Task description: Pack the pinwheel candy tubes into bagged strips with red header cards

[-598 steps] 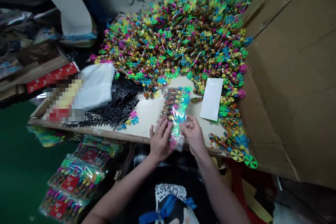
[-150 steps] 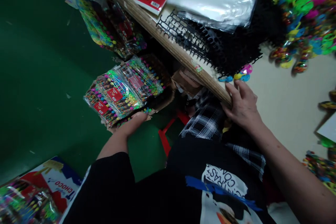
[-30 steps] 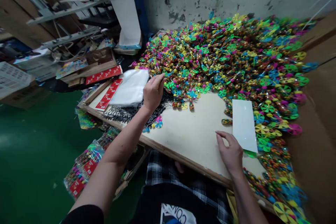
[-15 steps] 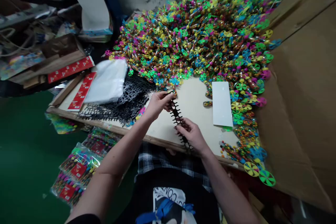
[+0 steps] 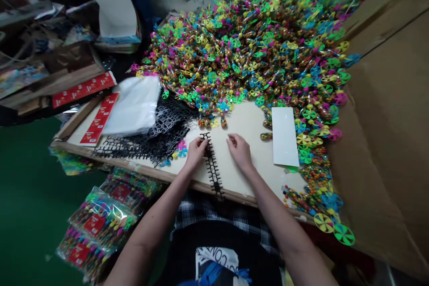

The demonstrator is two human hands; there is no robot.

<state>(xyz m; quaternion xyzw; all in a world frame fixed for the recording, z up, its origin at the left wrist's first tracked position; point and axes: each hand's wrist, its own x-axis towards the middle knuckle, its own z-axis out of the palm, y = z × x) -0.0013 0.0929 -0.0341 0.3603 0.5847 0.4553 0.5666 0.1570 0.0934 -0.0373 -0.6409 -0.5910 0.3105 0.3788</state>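
A long black plastic strip with side clips (image 5: 212, 167) lies on the pale board (image 5: 248, 125), running from mid-board to its near edge. My left hand (image 5: 195, 153) pinches the strip near its far end. My right hand (image 5: 239, 151) rests on the board just right of the strip, fingers curled down and holding nothing that I can see. A big heap of candy tubes with coloured pinwheels (image 5: 254, 49) covers the far half of the board.
A tangle of black strips (image 5: 157, 132), clear bags (image 5: 134, 105) and red header cards (image 5: 98, 118) lie at the left. A white card (image 5: 284, 136) lies right of my hands. Filled packs (image 5: 100, 219) sit on the green floor. Cardboard (image 5: 385, 111) walls the right side.
My left hand took a black strip from the tangle at the left. Both hands brought it to the middle and laid it flat on the board. My right hand has let go of it.
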